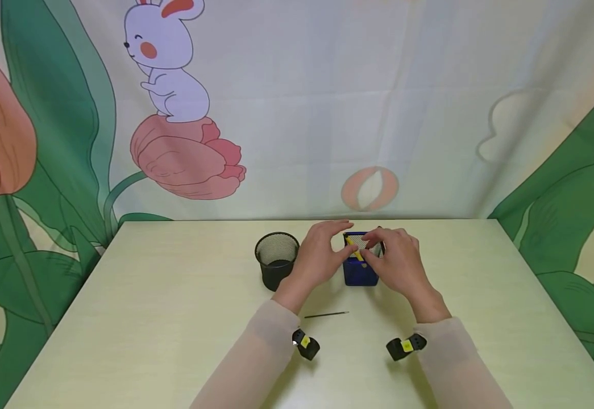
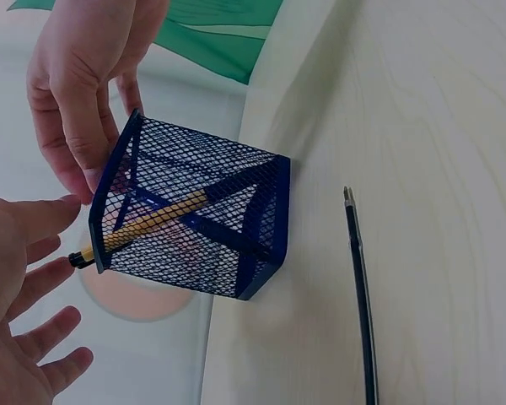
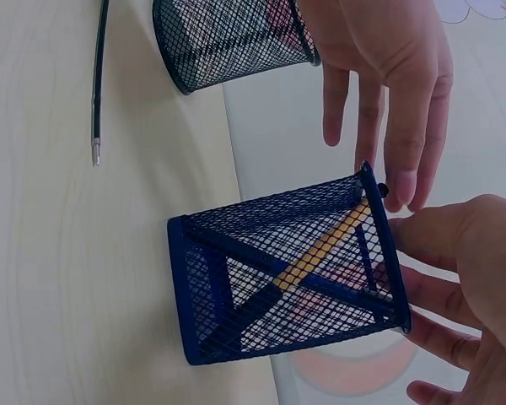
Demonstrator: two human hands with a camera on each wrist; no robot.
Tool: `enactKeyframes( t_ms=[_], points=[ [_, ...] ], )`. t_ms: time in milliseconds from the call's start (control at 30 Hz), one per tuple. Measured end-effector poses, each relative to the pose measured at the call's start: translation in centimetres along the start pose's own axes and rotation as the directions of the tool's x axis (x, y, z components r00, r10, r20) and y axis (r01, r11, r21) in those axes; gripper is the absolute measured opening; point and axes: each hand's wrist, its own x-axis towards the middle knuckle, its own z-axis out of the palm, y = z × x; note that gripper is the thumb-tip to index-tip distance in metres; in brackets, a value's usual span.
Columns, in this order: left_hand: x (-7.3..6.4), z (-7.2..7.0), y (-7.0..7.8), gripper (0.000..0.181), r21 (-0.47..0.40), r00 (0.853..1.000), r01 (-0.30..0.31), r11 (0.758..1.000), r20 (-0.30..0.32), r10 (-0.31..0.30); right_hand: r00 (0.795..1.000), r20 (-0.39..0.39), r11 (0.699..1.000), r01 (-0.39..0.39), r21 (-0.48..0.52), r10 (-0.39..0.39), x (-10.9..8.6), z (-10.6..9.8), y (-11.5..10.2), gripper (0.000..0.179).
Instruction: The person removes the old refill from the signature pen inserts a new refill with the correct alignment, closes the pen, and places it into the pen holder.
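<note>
A blue square mesh pen holder [image 1: 361,275] stands upright on the table between the two hands. Inside it a yellow pen [image 2: 164,218] with dark ends leans across, one black tip poking above the rim. Over the holder's left side is the left hand [image 1: 322,253], its fingers spread and its fingertips close to that tip in the wrist views. The right hand [image 1: 398,261] hovers at the opposite side, thumb and fingers loosely bent, fingertips right at the rim. Nothing shows between the fingers of either hand.
A black round mesh pen holder [image 1: 274,276] stands just left of the left hand, partly covered by it. A thin black pen refill [image 1: 326,314] with a metal tip lies on the table in front of the holders. A printed curtain [image 1: 297,113] hangs behind the table.
</note>
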Motion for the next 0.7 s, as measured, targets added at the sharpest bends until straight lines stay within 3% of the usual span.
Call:
enactKeyframes(
  t_ms=[467, 700],
  points=[
    [-1.2, -2.3, -0.4, 0.054, 0.110, 0.998, -0.066, 0.992, 0.030, 0.063, 1.000, -0.001, 0.999, -0.017, 0.032, 0.017, 0.4, -0.8, 0.8, 0.039],
    [-2.2, -4.0, -1.8, 0.058, 0.168, 0.998, -0.056, 0.984, 0.046, 0.049, 1.000, 0.000, 0.998, -0.030, 0.054, 0.030, 0.5, -1.4, 2.0, 0.048]
  ],
)
